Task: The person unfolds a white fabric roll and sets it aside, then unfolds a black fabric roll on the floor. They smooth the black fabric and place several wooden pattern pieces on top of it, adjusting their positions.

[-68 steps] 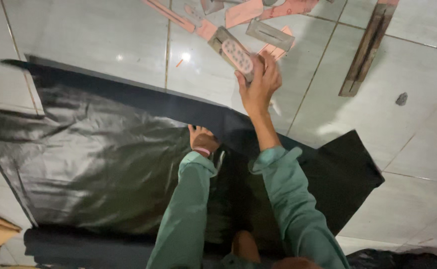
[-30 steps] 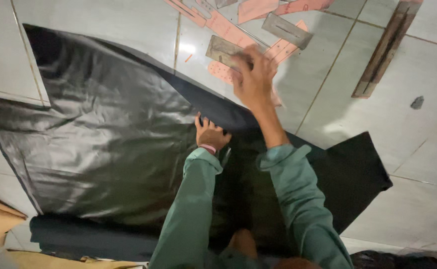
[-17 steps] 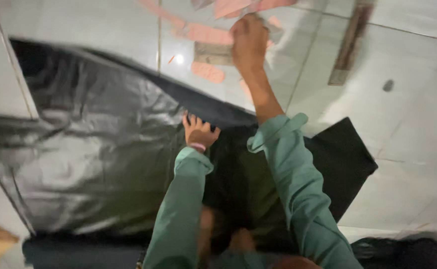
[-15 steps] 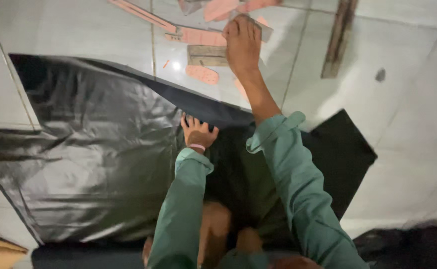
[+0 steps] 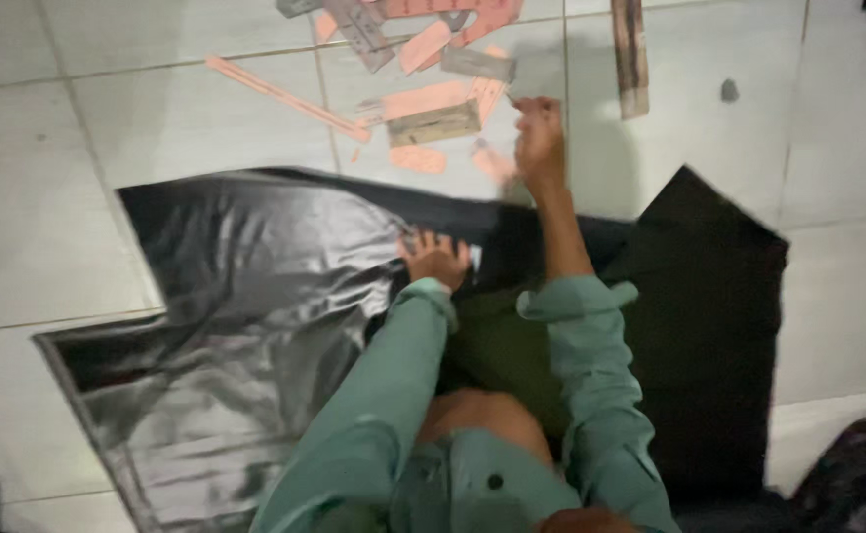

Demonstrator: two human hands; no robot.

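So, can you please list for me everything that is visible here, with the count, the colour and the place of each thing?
Black sheet: one, shiny black, spread on the floor under the person, left and centre.
Pink pieces: many, exact count unclear, pink, scattered on the floor at top centre.
Grey pieces: a few, grey-brown, lying among the pink ones.
Long strip: one, dark brown, on the floor at top right.
Tile floor: pale grey tiles all around.
Left hand: pressing flat on the black sheet.
Right hand: stretched out over the floor beside the pink pieces; whether it holds something is unclear.
Sleeves: two, green.
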